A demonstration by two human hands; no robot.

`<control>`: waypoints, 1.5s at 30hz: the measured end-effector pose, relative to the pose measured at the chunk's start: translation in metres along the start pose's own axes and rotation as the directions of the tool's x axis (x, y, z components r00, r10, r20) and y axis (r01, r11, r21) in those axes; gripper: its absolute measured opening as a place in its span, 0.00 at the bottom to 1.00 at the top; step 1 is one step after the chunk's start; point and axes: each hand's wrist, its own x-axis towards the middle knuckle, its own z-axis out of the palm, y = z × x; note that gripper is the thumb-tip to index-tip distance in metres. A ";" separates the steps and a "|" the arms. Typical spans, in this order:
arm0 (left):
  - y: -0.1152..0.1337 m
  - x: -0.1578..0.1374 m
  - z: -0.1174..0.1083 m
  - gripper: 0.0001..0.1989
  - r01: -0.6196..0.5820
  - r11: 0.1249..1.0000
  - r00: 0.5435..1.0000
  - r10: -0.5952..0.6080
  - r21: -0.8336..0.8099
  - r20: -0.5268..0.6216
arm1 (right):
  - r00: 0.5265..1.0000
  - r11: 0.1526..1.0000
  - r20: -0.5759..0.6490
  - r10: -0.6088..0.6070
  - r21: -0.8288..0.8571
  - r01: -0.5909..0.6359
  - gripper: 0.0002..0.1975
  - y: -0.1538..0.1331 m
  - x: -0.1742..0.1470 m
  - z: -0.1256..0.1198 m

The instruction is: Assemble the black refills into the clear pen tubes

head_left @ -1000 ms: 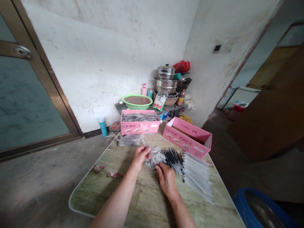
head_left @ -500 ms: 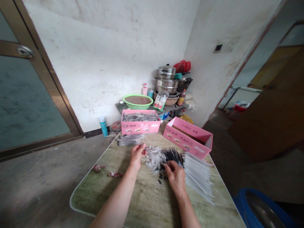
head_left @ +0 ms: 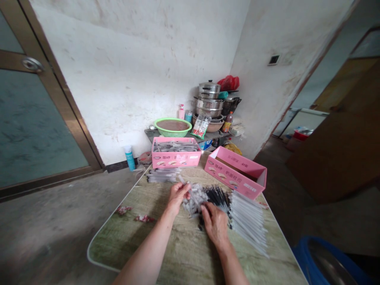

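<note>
My left hand (head_left: 179,196) is closed, thumb and fingers pinched at the left edge of a heap of small translucent plastic pieces (head_left: 197,194). A short clear piece (head_left: 181,180) sticks up from its fingertips. My right hand (head_left: 215,222) is curled palm down at the heap's near right side, fingertips together; what they pinch, if anything, is hidden. Small black pieces (head_left: 200,227) lie partly under it. Beyond that hand lies a bundle of black pen tips or caps (head_left: 218,196). Long translucent pen tubes (head_left: 247,221) are spread in a row to the right.
A pink box (head_left: 176,159) full of thin pen-like sticks stands at the table's far edge, with a pen bundle (head_left: 163,175) before it. Another pink box (head_left: 234,174) stands right. Behind are a green basin (head_left: 172,133) and stacked pots (head_left: 209,103). A blue tub (head_left: 305,253) stands lower right.
My left hand has moved right, closer to the translucent heap, and a clear piece now shows at its fingertips. The right hand has shifted slightly left and now covers more of the black pieces.
</note>
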 end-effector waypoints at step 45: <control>0.000 -0.014 0.004 0.21 -0.019 0.985 0.905 -0.057 0.173 0.422 | 0.890 0.595 0.426 0.160 0.678 -0.432 0.27 -0.007 0.004 0.000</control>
